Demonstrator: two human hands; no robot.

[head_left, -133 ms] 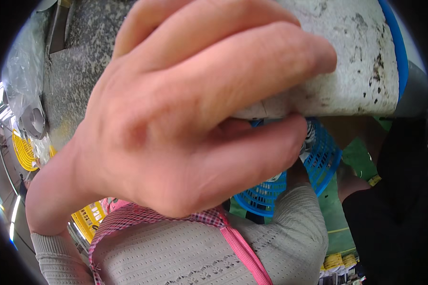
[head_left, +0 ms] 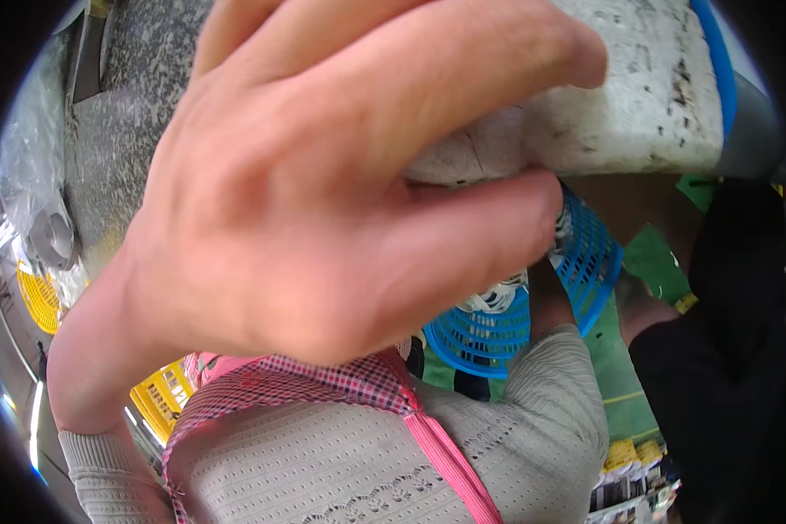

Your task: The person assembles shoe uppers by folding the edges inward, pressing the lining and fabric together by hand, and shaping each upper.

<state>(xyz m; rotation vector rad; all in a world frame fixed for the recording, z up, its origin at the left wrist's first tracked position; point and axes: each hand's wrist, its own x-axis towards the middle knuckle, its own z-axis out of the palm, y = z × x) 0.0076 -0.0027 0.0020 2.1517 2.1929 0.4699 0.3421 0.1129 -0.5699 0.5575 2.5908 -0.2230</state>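
Observation:
My left hand [head_left: 306, 210] fills the middle of the view, very close, its back toward me. Its fingers are bent and spread, and the thumb stands apart from the index finger with nothing visible between them. Behind it is a worn, whitish, black-flecked work surface [head_left: 637, 113]; whether the hand touches it, I cannot tell. My right forearm [head_left: 548, 301], in a grey knit sleeve, reaches up beside a blue plastic basket [head_left: 476, 336] holding white pieces I cannot make out. My right hand is hidden behind the left thumb.
A second blue basket [head_left: 596, 262] sits right of my forearm. Dark speckled surface [head_left: 131, 131] and clear plastic sheeting [head_left: 26, 148] are at the left. Yellow baskets [head_left: 162, 397] stand lower left. A person in black clothing [head_left: 716, 367] is close on the right, above a green floor [head_left: 616, 402].
My left hand has shifted slightly up and to the left in the view. The whitish surface has also moved up, and more of the blue basket's white contents shows below the thumb.

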